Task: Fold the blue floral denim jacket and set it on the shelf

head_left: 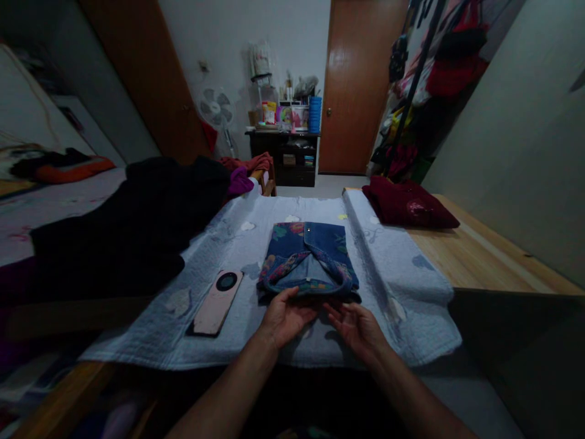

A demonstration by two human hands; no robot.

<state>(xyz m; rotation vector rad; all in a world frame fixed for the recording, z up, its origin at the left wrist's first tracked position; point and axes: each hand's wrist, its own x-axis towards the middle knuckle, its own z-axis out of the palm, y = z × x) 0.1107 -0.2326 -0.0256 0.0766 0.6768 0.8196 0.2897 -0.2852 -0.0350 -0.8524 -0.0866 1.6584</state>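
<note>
A folded blue denim garment with a floral pattern (309, 256) lies on a pale quilted cloth (315, 210), its neckline toward me. My left hand (287, 318) is palm up at the garment's near edge, with the thumb on that edge and the fingers spread beneath. Palm up as well, my right hand (355, 326) has its fingertips at the near edge, a little to the right, fingers apart. Neither hand is closed on the cloth. To the left of the garment rests a pink phone (217, 305) with a round black camera ring.
Dark clothing (150, 213) is heaped at the left. A folded dark red garment (409, 202) sits on the wooden surface (493, 256) at the right. Farther back stand a white fan (216, 108), a dark cabinet (269, 149) with containers, and a rack with hanging bags.
</note>
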